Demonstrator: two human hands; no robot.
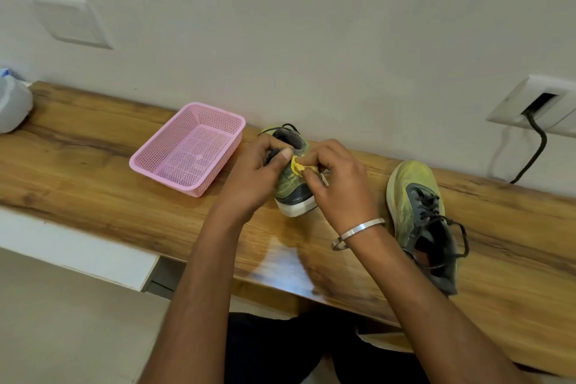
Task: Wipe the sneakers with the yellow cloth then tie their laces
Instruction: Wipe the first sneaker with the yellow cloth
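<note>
Sneaker (291,187) green-grey, white-soled — yellow cloth (296,168) bunched against it

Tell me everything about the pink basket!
The pink basket is a shallow rectangular tray of what looks like plastic, with mesh-like holes in its walls and floor and a smooth rim. Nothing shows inside it. It sits upright on the wooden table, near the wall, left of the sneaker being wiped. Neither hand touches it.

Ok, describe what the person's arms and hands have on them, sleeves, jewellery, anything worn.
Both forearms are bare, with no sleeves in view. The left hand has nothing on it or its wrist. The right hand has a plain silver metal bangle round its wrist. No gloves, rings or watch can be seen.
</note>
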